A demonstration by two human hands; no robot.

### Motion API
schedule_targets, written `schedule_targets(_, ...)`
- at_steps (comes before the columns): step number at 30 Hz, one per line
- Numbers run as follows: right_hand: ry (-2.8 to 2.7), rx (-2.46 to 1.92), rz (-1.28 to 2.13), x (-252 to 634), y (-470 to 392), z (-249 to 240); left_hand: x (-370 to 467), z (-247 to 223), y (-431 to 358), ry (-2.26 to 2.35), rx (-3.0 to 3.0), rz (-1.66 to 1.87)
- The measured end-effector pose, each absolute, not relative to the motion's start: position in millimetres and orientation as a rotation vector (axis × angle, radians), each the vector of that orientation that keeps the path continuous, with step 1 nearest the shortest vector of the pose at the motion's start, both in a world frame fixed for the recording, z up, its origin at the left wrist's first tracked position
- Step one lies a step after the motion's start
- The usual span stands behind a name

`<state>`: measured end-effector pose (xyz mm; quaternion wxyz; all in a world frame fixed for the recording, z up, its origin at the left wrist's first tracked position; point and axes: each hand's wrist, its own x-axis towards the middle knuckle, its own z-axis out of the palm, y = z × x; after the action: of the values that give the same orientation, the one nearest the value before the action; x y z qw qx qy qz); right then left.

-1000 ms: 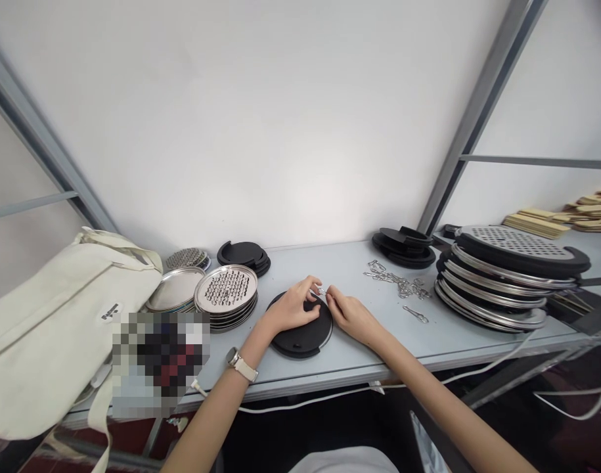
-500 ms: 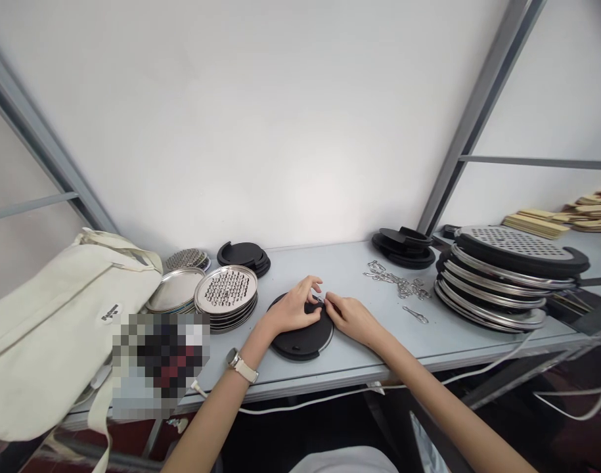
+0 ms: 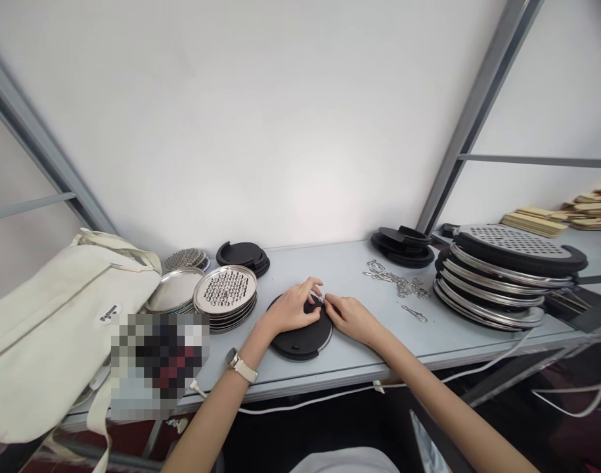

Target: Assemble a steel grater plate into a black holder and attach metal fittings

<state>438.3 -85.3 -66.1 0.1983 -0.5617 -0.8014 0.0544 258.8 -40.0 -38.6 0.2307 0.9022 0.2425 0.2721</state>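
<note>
A round black plastic holder [image 3: 300,340] lies flat near the table's front edge, a thin metal rim showing along its right side. Across its upper part rests my left hand [image 3: 294,307], gripping it with thumb and fingers curved around its far right edge. My right hand [image 3: 348,318] pinches a small metal clip [image 3: 320,299] at that same edge; most of the clip is hidden by the fingers. To the right lie several loose wire clips [image 3: 403,286], one of them [image 3: 414,313] apart from the others.
On the left stand a stack of perforated metal grater discs [image 3: 227,290], plain metal discs [image 3: 178,289] and a cream bag [image 3: 58,328]. Black holders are piled at back left [image 3: 244,255] and back right [image 3: 403,246]. A tall stack of metal-and-black discs [image 3: 502,282] stands right. A white cable [image 3: 300,407] hangs in front.
Both hands stay at the black holder's far right edge, with only slight finger movement at the clip. The view has shifted very slightly.
</note>
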Motion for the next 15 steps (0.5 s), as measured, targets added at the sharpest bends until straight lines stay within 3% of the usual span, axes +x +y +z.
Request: schedule_targets(15,-2.251,-1.572,0.099,437.7,-86.1,-66.7,258.9,-37.4,-39.4,0.654,2.535,0.806)
